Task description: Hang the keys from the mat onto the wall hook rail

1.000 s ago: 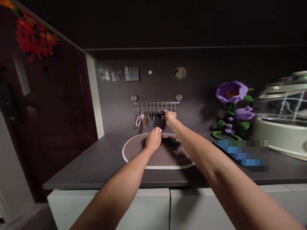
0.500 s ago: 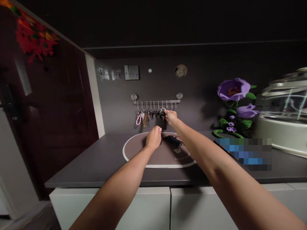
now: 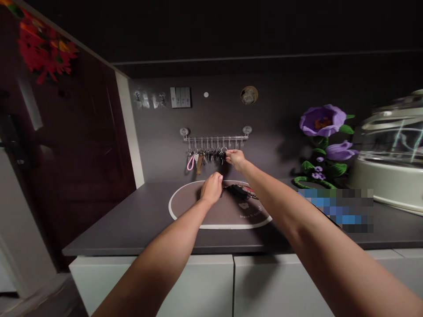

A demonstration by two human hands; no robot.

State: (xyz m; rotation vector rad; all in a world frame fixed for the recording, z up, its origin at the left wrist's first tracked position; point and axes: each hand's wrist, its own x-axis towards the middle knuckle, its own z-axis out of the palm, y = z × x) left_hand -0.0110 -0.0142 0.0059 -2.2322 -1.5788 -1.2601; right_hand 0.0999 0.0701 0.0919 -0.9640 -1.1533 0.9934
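My right hand [image 3: 235,159] is raised to the wall. Its thumb and fingertips are pinched on a bunch of keys [image 3: 222,156], whose metal ring hangs at a hook of the clear hook rail [image 3: 216,138]. More keys [image 3: 211,155], a pink loop [image 3: 191,162] and a brown key fob [image 3: 199,164] dangle further left on that rail. Low over the brown mat [image 3: 188,207], my left hand [image 3: 211,189] is closed, and what it holds is hidden. Just right of it, a black key case [image 3: 238,192] lies on the mat, partly behind my right forearm.
The mat lies on a dark countertop [image 3: 132,220] above white cabinets [image 3: 198,281]. At the right stand purple artificial flowers [image 3: 322,121], a blurred-out flat item [image 3: 337,209] and a white appliance with a clear upper part [image 3: 390,180]. A dark door [image 3: 79,145] is at left.
My right hand has shifted slightly, its fingers less curled. The dark piece hanging below it no longer shows there, and the key ring sits at the hook. My left hand stays put.
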